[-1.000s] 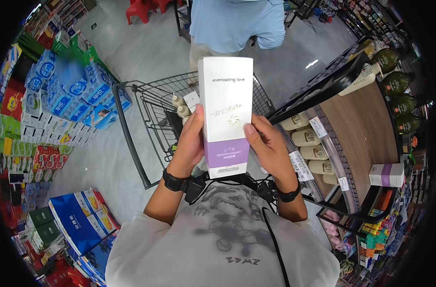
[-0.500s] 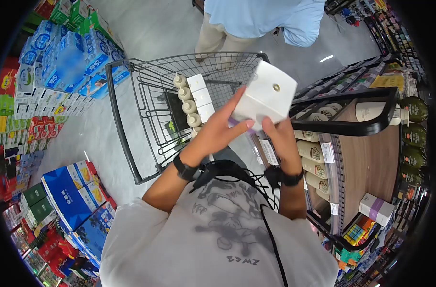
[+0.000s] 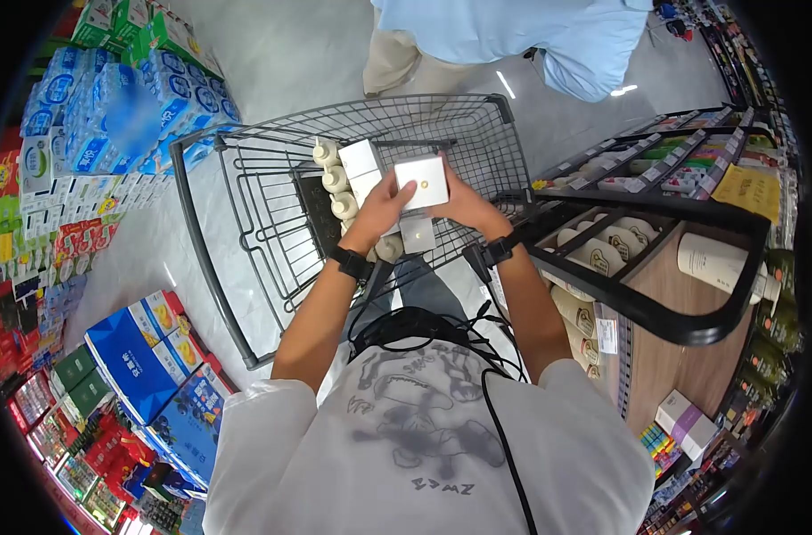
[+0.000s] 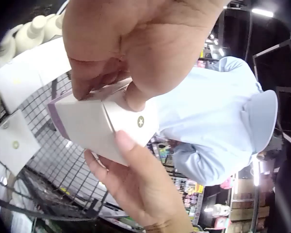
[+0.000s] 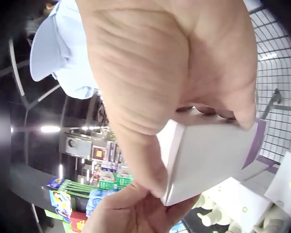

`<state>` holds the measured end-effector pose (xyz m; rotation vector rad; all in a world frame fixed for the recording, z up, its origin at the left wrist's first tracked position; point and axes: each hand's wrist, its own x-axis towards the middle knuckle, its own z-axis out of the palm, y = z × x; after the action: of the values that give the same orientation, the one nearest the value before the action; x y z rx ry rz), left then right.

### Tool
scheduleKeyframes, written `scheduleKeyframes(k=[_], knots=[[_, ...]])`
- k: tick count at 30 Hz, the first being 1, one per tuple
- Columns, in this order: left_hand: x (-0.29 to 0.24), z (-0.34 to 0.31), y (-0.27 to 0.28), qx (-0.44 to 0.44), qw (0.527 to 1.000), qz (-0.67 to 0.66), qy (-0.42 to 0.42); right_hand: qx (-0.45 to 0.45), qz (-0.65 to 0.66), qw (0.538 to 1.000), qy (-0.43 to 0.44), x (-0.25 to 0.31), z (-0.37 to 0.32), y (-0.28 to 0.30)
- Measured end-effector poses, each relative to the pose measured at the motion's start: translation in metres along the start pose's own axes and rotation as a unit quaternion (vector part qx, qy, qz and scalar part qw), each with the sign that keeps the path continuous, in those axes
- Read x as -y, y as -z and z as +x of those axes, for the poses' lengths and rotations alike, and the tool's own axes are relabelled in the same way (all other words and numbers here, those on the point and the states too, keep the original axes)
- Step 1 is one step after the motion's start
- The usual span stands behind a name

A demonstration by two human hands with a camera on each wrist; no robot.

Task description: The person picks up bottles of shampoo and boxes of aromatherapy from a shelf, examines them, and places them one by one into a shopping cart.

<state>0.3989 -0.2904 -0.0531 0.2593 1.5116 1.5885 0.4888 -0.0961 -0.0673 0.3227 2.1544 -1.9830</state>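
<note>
Gripping the box (image 3: 422, 183), left hand (image 3: 381, 207) and right hand (image 3: 467, 203) half-hide its sides.

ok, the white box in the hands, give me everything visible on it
The white box is a closed carton, cardboard by its look, with a purple band near one end and a small round dot on the end flap facing the head camera. The left hand and right hand grip its sides, holding it above the cart.

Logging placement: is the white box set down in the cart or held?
Held: the left hand and right hand both grip the box above the cart.
</note>
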Motion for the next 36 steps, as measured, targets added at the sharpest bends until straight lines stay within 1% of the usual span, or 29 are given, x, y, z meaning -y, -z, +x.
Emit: scheduleKeyframes(k=[2, 3, 4, 6, 7, 9, 10, 11, 14, 16, 21, 22, 25, 28, 30, 31, 32, 34, 35, 36], knots=[[0.040, 0.007, 0.008, -0.009, 1.000, 0.025, -0.014, 0.046, 0.056, 0.997, -0.018, -0.010, 0.003, -0.008], [0.063, 0.012, 0.007, -0.033, 0.999, -0.001, -0.041, 0.044, 0.049, 0.996, -0.056, -0.001, 0.004, -0.008], [0.077, 0.015, 0.010, -0.034, 0.999, 0.035, -0.005, 0.037, 0.042, 0.996, -0.064, -0.011, 0.008, -0.010], [0.100, 0.020, 0.016, -0.035, 0.991, 0.109, 0.066, 0.023, 0.028, 0.996, -0.078, -0.052, 0.017, -0.016], [0.122, 0.025, 0.016, -0.079, 0.994, 0.067, 0.037, 0.015, 0.020, 0.996, -0.084, -0.073, 0.020, -0.020], [0.141, 0.026, 0.019, -0.102, 0.987, 0.121, 0.023, 0.000, 0.013, 0.995, -0.095, -0.113, 0.018, -0.030], [0.145, 0.026, 0.020, -0.112, 0.982, 0.148, 0.015, -0.008, 0.010, 0.995, -0.099, -0.123, 0.018, -0.033], [0.134, 0.025, 0.018, -0.126, 0.975, 0.182, 0.033, 0.002, -0.001, 0.994, -0.113, -0.120, 0.017, -0.032], [0.112, 0.028, 0.017, -0.155, 0.944, 0.280, 0.080, 0.038, -0.008, 0.994, -0.103, -0.133, 0.031, -0.027], [0.108, 0.036, 0.021, -0.157, 0.923, 0.337, 0.100, 0.028, -0.036, 0.992, -0.116, -0.146, 0.037, -0.025], [0.122, 0.046, 0.019, -0.164, 0.918, 0.358, 0.046, 0.013, -0.065, 0.990, -0.123, -0.163, 0.041, -0.024], [0.126, 0.048, 0.021, -0.164, 0.918, 0.360, 0.031, 0.003, -0.070, 0.990, -0.120, -0.152, 0.038, -0.024], [0.096, 0.041, 0.011, -0.137, 0.932, 0.324, 0.084, -0.015, -0.053, 0.991, -0.122, -0.150, 0.020, -0.030], [0.111, 0.045, 0.013, -0.131, 0.913, 0.387, -0.007, -0.046, -0.022, 0.995, -0.081, -0.147, 0.020, -0.023], [0.079, 0.041, 0.002, -0.124, 0.926, 0.357, -0.002, -0.050, -0.002, 0.997, -0.066, -0.143, 0.015, -0.018], [0.065, 0.045, -0.001, -0.121, 0.932, 0.342, -0.001, -0.038, 0.001, 0.996, -0.084, -0.112, 0.022, -0.003], [0.070, 0.052, 0.002, -0.117, 0.940, 0.321, 0.007, -0.063, -0.025, 0.993, -0.092, -0.108, 0.023, -0.002], [0.067, 0.059, 0.006, -0.108, 0.940, 0.323, 0.027, -0.101, -0.036, 0.992, -0.069, -0.098, 0.026, -0.003], [0.071, 0.062, 0.007, -0.113, 0.941, 0.315, 0.042, -0.100, -0.049, 0.991, -0.073, -0.114, 0.031, -0.005], [0.081, 0.064, 0.008, -0.118, 0.942, 0.308, 0.057, -0.099, -0.062, 0.990, -0.077, -0.144, 0.039, -0.009]])
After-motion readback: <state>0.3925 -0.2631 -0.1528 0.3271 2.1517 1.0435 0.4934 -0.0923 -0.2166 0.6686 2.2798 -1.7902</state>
